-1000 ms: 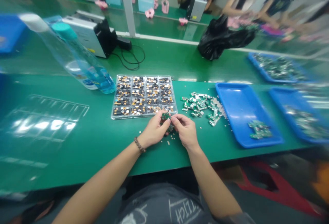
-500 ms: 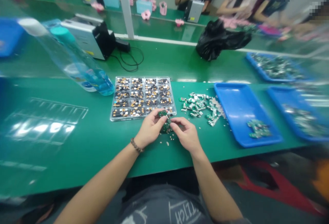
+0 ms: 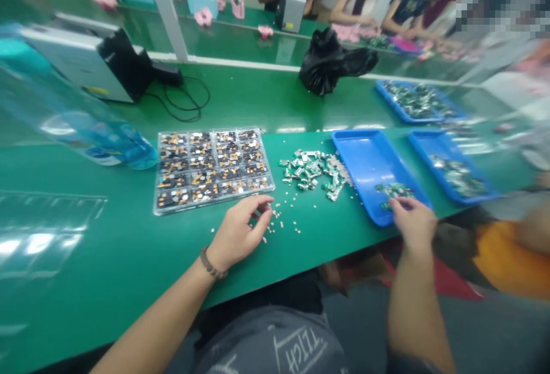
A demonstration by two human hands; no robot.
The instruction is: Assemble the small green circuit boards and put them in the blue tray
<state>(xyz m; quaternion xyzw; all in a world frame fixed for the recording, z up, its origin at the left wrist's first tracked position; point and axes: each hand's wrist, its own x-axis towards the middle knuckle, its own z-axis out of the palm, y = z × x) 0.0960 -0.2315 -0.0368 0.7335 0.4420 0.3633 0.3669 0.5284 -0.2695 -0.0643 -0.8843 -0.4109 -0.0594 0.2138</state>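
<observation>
Right hand at the blue tray, board handling judged in progress.
Right fingertips (image 3: 397, 201) were drawn close together over green boards (image 3: 389, 189) at the near end of the blue tray (image 3: 365, 159); whether they pinched a board could not be told. The right hand (image 3: 415, 222) appeared to be setting down or picking up; the next move called for a clean release or light pinch, sparing neighbouring boards. Left of the tray, the left hand (image 3: 236, 233) was curled, thumb towards fingers; any held part was hidden. Count: 2 hands; 1 loose pile (image 3: 305, 170) just left of the tray; 1 divided case (image 3: 206, 203) farther left, 20 compartments; 2 other trays, 1 right (image 3: 429, 141), 1 beyond (image 3: 389, 105); 1 black bag (image 3: 322, 65) behind. Individual boards were uncountable.
</observation>
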